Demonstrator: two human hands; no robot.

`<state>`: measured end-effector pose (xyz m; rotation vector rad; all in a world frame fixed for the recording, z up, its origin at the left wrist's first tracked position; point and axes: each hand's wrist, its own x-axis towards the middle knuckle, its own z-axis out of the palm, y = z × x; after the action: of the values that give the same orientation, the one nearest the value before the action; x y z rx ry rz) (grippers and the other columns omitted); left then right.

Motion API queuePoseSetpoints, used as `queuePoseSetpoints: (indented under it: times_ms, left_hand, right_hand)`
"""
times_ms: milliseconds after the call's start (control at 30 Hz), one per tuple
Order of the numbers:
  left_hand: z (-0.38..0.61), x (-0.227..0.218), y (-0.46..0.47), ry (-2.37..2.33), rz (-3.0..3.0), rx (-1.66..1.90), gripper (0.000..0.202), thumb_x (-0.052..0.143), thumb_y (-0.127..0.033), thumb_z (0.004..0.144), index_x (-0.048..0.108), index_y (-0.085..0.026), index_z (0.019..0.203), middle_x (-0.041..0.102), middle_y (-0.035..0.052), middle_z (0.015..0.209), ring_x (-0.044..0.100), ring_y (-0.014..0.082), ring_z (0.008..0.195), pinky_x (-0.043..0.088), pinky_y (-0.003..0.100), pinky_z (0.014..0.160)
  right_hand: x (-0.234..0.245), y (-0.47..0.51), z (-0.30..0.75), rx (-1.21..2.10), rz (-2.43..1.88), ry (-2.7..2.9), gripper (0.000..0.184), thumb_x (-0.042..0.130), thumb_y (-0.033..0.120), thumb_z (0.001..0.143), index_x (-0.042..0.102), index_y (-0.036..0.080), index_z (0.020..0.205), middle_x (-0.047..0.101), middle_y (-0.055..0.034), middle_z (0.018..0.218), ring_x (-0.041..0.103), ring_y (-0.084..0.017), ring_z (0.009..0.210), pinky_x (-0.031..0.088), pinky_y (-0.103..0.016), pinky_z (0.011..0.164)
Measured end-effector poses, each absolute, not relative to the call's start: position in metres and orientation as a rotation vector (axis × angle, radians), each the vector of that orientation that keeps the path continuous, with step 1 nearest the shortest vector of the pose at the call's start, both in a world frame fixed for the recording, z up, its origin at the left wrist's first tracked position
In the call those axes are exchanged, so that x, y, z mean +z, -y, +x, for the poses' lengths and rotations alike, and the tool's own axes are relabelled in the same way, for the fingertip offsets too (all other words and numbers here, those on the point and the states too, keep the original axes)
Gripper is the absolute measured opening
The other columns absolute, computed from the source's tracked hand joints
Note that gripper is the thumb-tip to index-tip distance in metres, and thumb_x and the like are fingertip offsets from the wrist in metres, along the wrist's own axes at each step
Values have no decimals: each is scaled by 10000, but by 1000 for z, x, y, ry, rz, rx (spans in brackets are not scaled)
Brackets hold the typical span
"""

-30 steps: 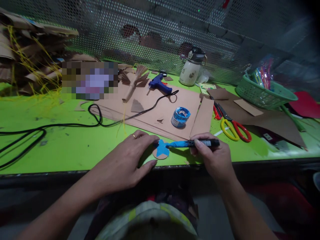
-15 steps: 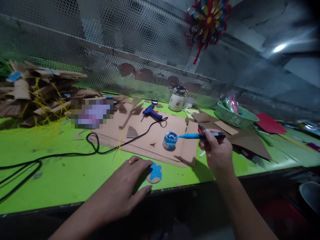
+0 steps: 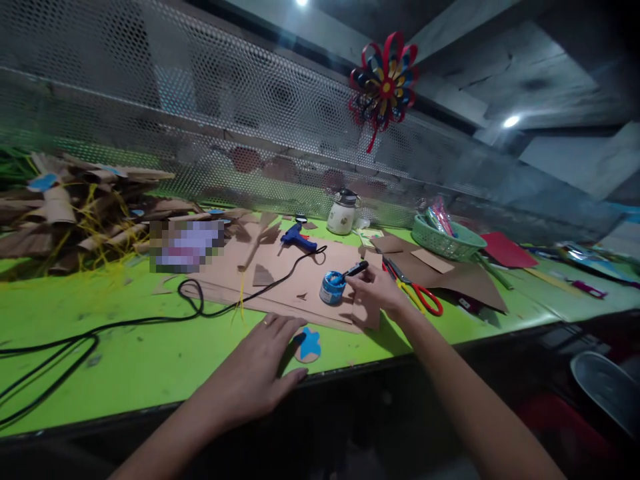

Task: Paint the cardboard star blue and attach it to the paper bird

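Green tabletop (image 3: 140,373), perforated screen (image 3: 225,100) behind. Head view, as I read it: right hand (image 3: 376,287), grip closed on one black-handled brush (image 3: 356,269), tip at mouth of one paint jar (image 3: 331,292), blue; left hand (image 3: 257,365), grip wide, beside one blue-starred cardboard disc (image 3: 309,345), at jar's 7 o'clock; glue gun (image 3: 299,238) at 11.

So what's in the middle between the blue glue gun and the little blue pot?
In the head view, a black cord lies between the blue glue gun and the blue pot, over brown cardboard.
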<state>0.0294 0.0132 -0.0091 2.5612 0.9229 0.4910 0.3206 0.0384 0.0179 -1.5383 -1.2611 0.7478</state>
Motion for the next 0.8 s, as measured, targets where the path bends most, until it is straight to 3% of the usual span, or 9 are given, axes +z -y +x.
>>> queuePoseSetpoints:
  times_ms: [133,267,433,533,600,667,700,800]
  left_hand:
    - [31,-6,-12,-932,2549,476,540,588,-366,871,496,-192,1373,565,141,1340,493,331,1267,393,519,1086]
    - [29,-5,-12,-933,2538,491,550,583,-339,871,488,-180,1388,550,159,1385,480,338,1306,396,541,1090]
    - [28,-10,-13,-945,2560,525,568,584,-305,859,474,-186,1403,543,169,1422,482,350,1331,393,591,1095]
    - [27,-16,-12,-959,2593,515,607,579,-279,849,445,-192,1434,494,173,1483,454,361,1368,386,605,1105]
    - [24,-20,-12,-966,2623,526,628,589,-271,838,439,-206,1444,480,173,1499,452,376,1371,398,613,1096]
    - [22,-28,-15,-959,2658,572,683,632,-287,812,423,-237,1459,488,166,1496,474,400,1349,442,608,1060]
    - [21,-33,-18,-924,2672,618,735,660,-296,800,389,-263,1482,473,148,1512,474,391,1351,450,577,1067]
    - [20,-53,-32,-804,2693,690,773,698,-384,818,348,-322,1504,528,97,1477,524,350,1306,480,486,1061]
  right_hand:
    - [5,-42,308,805,-1522,1253,449,894,306,517,666,184,884,724,-81,942,681,-236,887,555,-366,782]
    - [-9,-51,288,825,-1473,1252,592,897,282,485,647,188,1014,733,-112,1038,705,-274,951,566,-426,854]
    - [-14,-52,277,744,-1459,1261,714,872,301,578,587,208,1226,738,-112,1084,707,-284,993,585,-443,846]
    - [0,-66,292,675,-1504,1283,602,822,329,710,580,257,1256,739,-67,1080,708,-253,964,601,-425,812]
    - [19,-91,311,617,-1562,1315,488,830,300,732,635,202,1169,727,-76,1063,693,-246,981,583,-402,856]
    - [38,-128,329,564,-1623,1352,336,722,309,866,639,155,1154,690,-86,1121,672,-231,1008,565,-413,880]
    - [47,-150,336,544,-1656,1370,308,643,324,932,624,151,1187,657,-86,1183,664,-227,1014,567,-431,859]
    - [59,-215,342,473,-1720,1425,341,614,334,951,594,163,1246,623,-94,1246,649,-237,1045,562,-442,868]
